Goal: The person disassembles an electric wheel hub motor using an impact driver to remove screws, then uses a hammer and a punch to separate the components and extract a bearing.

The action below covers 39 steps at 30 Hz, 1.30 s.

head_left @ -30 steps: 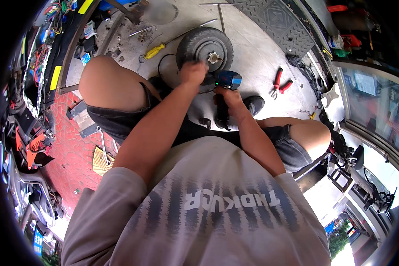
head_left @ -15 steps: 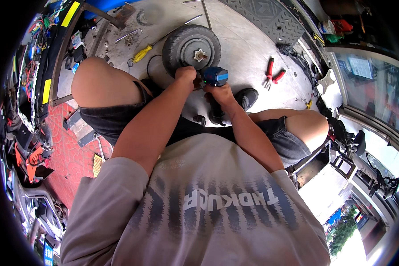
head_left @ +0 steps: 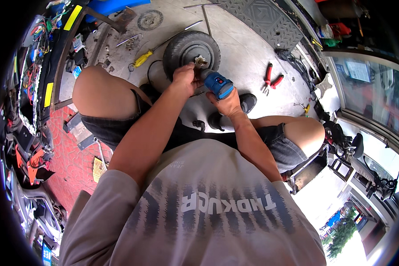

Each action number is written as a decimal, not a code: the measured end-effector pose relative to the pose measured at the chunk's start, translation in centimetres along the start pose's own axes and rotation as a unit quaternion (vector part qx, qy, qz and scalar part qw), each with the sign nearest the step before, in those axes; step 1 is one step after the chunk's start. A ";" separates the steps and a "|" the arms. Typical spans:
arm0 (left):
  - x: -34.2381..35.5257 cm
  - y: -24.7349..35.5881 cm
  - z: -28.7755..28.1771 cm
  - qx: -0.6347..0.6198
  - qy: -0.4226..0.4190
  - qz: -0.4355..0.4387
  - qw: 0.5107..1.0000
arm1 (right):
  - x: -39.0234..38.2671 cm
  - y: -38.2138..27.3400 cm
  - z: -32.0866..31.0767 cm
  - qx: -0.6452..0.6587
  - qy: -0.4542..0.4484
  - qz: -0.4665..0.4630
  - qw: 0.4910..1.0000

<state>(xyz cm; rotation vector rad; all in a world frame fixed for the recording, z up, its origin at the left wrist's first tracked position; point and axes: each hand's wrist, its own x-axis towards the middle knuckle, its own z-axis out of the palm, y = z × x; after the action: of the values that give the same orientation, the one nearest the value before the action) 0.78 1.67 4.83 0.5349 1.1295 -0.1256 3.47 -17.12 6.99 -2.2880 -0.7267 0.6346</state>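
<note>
A small wheel with a black tyre (head_left: 172, 48) lies on the floor in front of me, its grey hub and short axle (head_left: 199, 61) facing up. My right hand (head_left: 228, 104) is closed round the handle of a blue cordless impact driver (head_left: 218, 84). The driver's nose points at the near side of the hub, beside the axle; whether it touches is hidden. At the hub's near edge, my left hand (head_left: 185, 80) has its fingers drawn together next to the driver's nose. What those fingers hold, if anything, cannot be made out.
Left of the wheel lies a yellow-handled screwdriver (head_left: 142, 58); a T-shaped metal bar (head_left: 206, 20) is behind it. Red-handled pliers (head_left: 272, 78) lie to the right, with a yellow-handled tool (head_left: 307, 108) nearer. A disc (head_left: 150, 20) and a ridged mat (head_left: 270, 22) are farther back.
The driver has tilted and its body has swung down and to the right, its nose now toward the hub. My left hand has shifted slightly at the hub's near edge.
</note>
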 end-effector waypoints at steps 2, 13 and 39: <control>-0.5 1.1 0.1 -0.006 -0.014 0.047 0.999 | 0.1 -0.3 0.1 -0.035 0.017 -0.004 0.999; -2.3 3.7 0.8 -0.034 -0.011 0.089 0.995 | 0.3 -2.2 0.0 -0.032 0.121 -0.072 0.990; -7.3 2.8 2.0 0.369 -0.306 -0.007 0.877 | 0.4 -0.1 -2.4 -0.092 0.224 0.028 0.970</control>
<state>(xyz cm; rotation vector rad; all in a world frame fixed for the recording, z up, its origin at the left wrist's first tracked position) 0.30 1.92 12.86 1.0729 0.4235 -0.7112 5.16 -17.78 8.58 -2.5033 -0.5177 0.0602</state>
